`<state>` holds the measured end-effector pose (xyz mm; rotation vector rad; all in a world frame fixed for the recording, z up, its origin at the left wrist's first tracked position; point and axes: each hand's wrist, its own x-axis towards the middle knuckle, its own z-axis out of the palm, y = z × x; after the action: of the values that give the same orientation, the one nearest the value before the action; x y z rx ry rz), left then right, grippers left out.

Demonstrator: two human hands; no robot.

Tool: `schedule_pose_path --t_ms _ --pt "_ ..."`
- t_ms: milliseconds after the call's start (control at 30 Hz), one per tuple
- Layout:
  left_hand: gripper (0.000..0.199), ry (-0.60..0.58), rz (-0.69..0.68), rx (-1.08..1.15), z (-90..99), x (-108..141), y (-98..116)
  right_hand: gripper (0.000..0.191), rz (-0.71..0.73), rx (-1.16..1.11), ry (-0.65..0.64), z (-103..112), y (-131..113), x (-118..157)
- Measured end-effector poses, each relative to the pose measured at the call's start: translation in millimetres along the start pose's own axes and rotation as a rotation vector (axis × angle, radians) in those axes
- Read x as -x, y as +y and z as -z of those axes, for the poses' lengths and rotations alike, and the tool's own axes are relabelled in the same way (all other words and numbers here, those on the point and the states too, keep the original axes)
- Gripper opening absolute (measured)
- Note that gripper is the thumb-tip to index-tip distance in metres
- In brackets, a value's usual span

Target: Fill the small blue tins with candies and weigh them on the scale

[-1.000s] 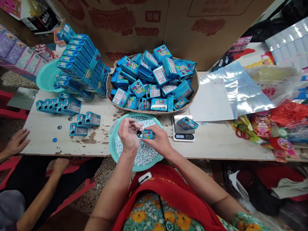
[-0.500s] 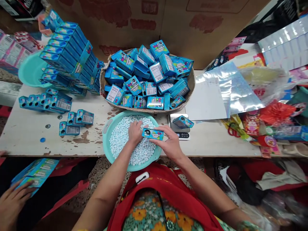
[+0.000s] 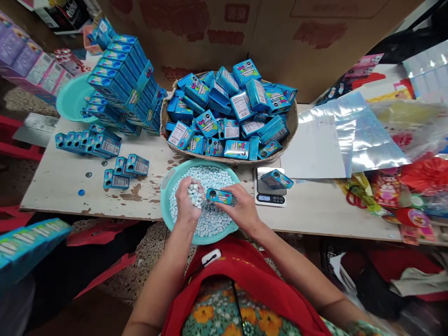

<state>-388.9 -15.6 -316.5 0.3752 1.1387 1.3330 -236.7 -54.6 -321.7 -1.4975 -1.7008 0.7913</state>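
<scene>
My left hand (image 3: 188, 199) cups a handful of small pale candies (image 3: 194, 196) above the turquoise basin (image 3: 165, 196), which is filled with loose candies of the same kind. In my right hand (image 3: 241, 207) is a small blue candy box (image 3: 219, 196), tilted over the basin with a dark round opening at its left end. The box lies close beside the handful, with a narrow gap between them. To the right, a digital scale (image 3: 270, 198) carries another blue box (image 3: 277, 179).
Behind the basin, a cardboard tray (image 3: 168, 139) is heaped with blue boxes. Stacked boxes (image 3: 122, 74) stand at the left, near smaller groups of boxes (image 3: 121, 172). Plastic sheets (image 3: 367, 130) and colourful packets (image 3: 387, 186) cover the right side. A blue multipack (image 3: 31, 247) appears at lower left.
My left hand has come up out of the candies, turned over, and now holds a handful. My right hand still grips the box. The whole view has shifted slightly.
</scene>
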Motion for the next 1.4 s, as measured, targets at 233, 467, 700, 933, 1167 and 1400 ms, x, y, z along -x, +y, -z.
schedule_pose_path --t_ms 233,467,700,933,1167,1400 --pt "0.017 0.033 -0.275 0.049 -18.7 12 17 0.035 0.084 0.119 -0.075 -7 -21 -11" --pt "0.021 0.083 -0.323 -0.002 -26.1 8 19 0.035 0.069 0.09 -0.072 -4 -25 -15" --pt "0.022 0.1 -0.308 -0.036 -28.1 1 15 0.034 0.04 0.058 -0.05 0 -21 -20" --pt "0.024 0.109 -0.278 -0.074 -33.3 -4 15 0.035 0.043 0.038 -0.068 4 -19 -24" --pt "0.027 0.105 -0.269 -0.035 -36.7 -7 15 0.034 0.071 0.04 -0.046 4 -16 -28" --pt "0.023 0.11 -0.379 -0.026 -45.9 0 18 0.035 0.089 0.004 -0.052 5 -19 -28"
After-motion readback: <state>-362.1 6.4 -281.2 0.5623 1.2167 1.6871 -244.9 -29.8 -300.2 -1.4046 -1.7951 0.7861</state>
